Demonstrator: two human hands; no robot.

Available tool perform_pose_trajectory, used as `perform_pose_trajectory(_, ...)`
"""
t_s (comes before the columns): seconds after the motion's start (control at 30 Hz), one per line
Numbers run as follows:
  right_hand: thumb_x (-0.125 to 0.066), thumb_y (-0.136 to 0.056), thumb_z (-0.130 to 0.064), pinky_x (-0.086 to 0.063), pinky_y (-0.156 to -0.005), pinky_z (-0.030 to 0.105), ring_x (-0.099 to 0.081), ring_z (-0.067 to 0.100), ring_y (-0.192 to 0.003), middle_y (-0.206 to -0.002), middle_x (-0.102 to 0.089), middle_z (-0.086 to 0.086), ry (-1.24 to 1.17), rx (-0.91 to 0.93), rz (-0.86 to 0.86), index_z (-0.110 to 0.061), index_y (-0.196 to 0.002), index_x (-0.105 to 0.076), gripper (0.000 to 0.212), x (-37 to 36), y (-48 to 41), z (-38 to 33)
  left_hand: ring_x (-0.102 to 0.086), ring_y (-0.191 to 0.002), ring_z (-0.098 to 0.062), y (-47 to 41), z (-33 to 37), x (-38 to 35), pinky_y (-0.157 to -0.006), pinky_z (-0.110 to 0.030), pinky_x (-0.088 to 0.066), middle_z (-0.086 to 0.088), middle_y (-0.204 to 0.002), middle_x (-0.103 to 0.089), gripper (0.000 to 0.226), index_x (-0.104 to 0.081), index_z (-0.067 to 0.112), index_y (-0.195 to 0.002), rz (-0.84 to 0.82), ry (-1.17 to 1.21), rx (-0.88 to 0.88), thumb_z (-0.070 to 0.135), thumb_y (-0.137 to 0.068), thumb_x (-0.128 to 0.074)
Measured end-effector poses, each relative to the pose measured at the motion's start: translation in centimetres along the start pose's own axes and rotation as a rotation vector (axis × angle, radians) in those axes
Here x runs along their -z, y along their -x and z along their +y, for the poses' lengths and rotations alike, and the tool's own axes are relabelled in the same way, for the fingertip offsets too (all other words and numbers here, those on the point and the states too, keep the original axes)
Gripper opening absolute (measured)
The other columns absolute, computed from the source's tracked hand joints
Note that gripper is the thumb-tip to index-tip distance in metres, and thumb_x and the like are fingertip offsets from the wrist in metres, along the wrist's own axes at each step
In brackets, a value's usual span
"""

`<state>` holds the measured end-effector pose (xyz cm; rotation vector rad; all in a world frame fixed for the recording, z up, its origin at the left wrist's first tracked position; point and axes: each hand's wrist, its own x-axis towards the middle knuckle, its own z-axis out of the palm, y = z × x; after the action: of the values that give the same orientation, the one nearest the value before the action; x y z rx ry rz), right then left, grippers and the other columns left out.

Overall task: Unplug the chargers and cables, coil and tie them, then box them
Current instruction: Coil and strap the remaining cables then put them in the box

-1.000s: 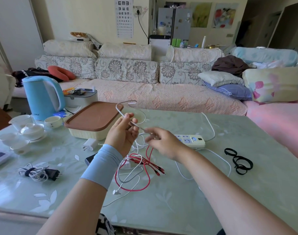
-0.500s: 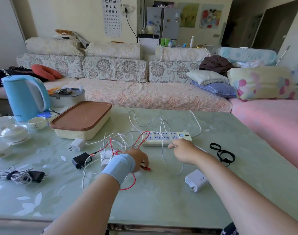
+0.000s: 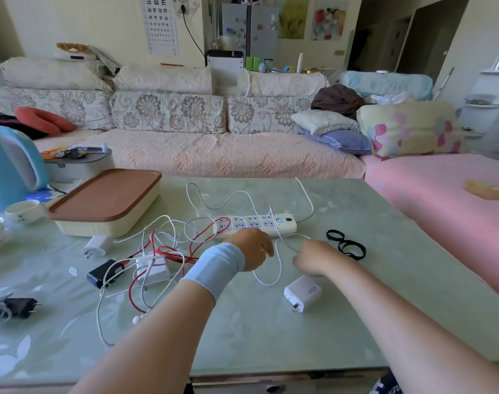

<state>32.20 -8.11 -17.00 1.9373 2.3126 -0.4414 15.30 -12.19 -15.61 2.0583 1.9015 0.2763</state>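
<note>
**A:** Green table (image 3: 271, 336), flowered sofa (image 3: 214, 155) behind. What sits at the left edge?

**B:** A blue kettle (image 3: 9, 166) and cups (image 3: 23, 210) at the back. Nearer the front lies a tied bundle (image 3: 12, 307) with a black plug.

**A:** And further in?

**B:** The box (image 3: 106, 200) stands back-left with its brown lid on. In front of it, a white plug (image 3: 96, 245), a black adapter (image 3: 106, 273) and a white block (image 3: 153, 265) sit among tangled red leads (image 3: 191, 245) and white ones.

**A:** The person's hands?

**B:** The left hand (image 3: 252, 248), with a blue wristband (image 3: 214, 268), is at mid-table, just in front of the strip (image 3: 256, 224). Its fingers curl under out of sight, so what they hold cannot be told. A white cable (image 3: 271, 282) loops between both hands. The right hand (image 3: 313, 257), just beside, pinches that cable in curled fingers.

**A:** Right of that?

**B:** A charger (image 3: 302, 292) lies on its side by the right wrist. Black ties (image 3: 346, 245) lie toward the right edge, apart from the strip.
</note>
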Motion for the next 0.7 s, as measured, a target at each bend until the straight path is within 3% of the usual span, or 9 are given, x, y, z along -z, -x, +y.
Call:
perform_pose_trajectory(0.07,-0.043,-0.091,-0.032,-0.042,-0.075,0.027,-0.062,0.028,-0.104,-0.125,-0.064,0.009,0.083,-0.105,0.0,-0.015,-0.113,-0.064,0.034,-0.5,0.0,1.3,-0.055,-0.116,-0.014,-0.1,1.0,-1.2,-0.096,-0.019,-0.038,0.007,-0.124,-0.06,0.038,-0.067,0.028,-0.117,-0.106,-0.037,-0.07,0.01,-0.089,-0.049)
perform_pose_trajectory(0.13,-0.04,-0.09,-0.042,-0.045,-0.079,0.029,-0.063,0.026,-0.099,-0.121,-0.067,0.005,0.149,-0.157,-0.043,-0.021,-0.094,-0.063,0.031,-1.3,0.0,2.3,-0.053,-0.121,-0.015,-0.1,1.7,-2.0,-0.099,-0.02,-0.035,0.006,-0.13,-0.058,0.04,-0.062,0.028,-0.126,-0.191,-0.079,-0.123,0.014,-0.09,-0.054)
perform_pose_trajectory(0.17,-0.038,-0.091,-0.045,-0.045,-0.081,0.03,-0.062,0.026,-0.095,-0.121,-0.067,0.004,0.158,-0.168,-0.059,-0.021,-0.09,-0.061,0.033,-1.6,0.0,2.5,-0.053,-0.122,-0.015,-0.1,1.9,-2.3,-0.099,-0.019,-0.035,0.005,-0.131,-0.058,0.039,-0.062,0.029,-0.127,-0.234,-0.101,-0.14,0.017,-0.09,-0.057)
perform_pose_trajectory(0.3,-0.045,-0.089,-0.047,-0.044,-0.078,0.028,-0.062,0.026,-0.104,-0.117,-0.066,0.004,0.079,-0.097,-0.085,-0.02,-0.113,-0.064,0.042,-2.4,-0.1,1.8,-0.058,-0.112,-0.013,0.4,2.4,-2.1,-0.091,-0.016,-0.038,0.004,-0.121,-0.066,0.029,-0.07,0.028,-0.117,-0.387,-0.086,-0.167,0.02,-0.091,-0.059)
perform_pose_trajectory(0.37,-0.053,-0.088,-0.037,-0.044,-0.073,0.026,-0.061,0.026,-0.092,-0.1,-0.065,0.005,0.059,-0.014,-0.107,-0.016,-0.1,-0.064,0.026,-2.6,0.2,0.9,-0.062,-0.103,-0.012,0.8,2.2,-1.7,-0.096,-0.02,-0.044,0.003,-0.112,-0.07,0.028,-0.073,0.028,-0.111,-0.409,-0.057,-0.165,0.018,-0.09,-0.058)
perform_pose_trajectory(0.43,-0.053,-0.087,-0.024,-0.043,-0.067,0.027,-0.058,0.026,-0.082,-0.087,-0.064,0.005,0.041,0.118,-0.127,-0.015,-0.081,-0.058,0.012,-2.9,0.2,0.4,-0.063,-0.085,-0.01,0.9,2.0,-1.4,-0.085,-0.018,-0.048,0.002,-0.097,-0.073,0.027,-0.076,0.026,-0.098,-0.322,0.016,-0.132,0.013,-0.087,-0.055)
perform_pose_trajectory(0.5,-0.052,-0.084,-0.018,-0.039,-0.059,0.027,-0.052,0.024,-0.071,-0.073,-0.058,0.003,0.026,0.226,-0.133,-0.017,-0.071,-0.051,0.013,-3.0,0.4,-0.1,-0.058,-0.079,-0.01,1.1,2.1,-0.8,-0.071,-0.013,-0.045,0.005,-0.088,-0.07,0.03,-0.074,0.029,-0.085,-0.102,0.095,-0.124,0.009,-0.083,-0.051)
perform_pose_trajectory(0.6,-0.051,-0.078,-0.019,-0.031,-0.054,0.028,-0.044,0.023,-0.063,-0.068,-0.055,0.002,0.005,0.337,-0.142,-0.019,-0.07,-0.047,0.01,-2.9,0.9,-0.7,-0.056,-0.1,-0.016,1.0,2.0,-0.6,-0.092,-0.023,-0.044,0.003,-0.1,-0.066,0.039,-0.071,0.029,-0.087,0.179,0.188,-0.227,0.0,-0.074,-0.049)
perform_pose_trajectory(0.7,-0.058,-0.08,-0.03,-0.035,-0.058,0.028,-0.048,0.017,-0.066,-0.073,-0.056,-0.003,-0.134,0.35,-0.213,-0.021,-0.074,-0.05,0.014,-2.4,1.2,-0.2,-0.048,-0.122,-0.02,0.2,2.0,-1.8,-0.107,-0.029,-0.035,0.001,-0.127,-0.059,0.049,-0.067,0.029,-0.113,0.072,0.104,-0.244,0.001,-0.077,-0.049)
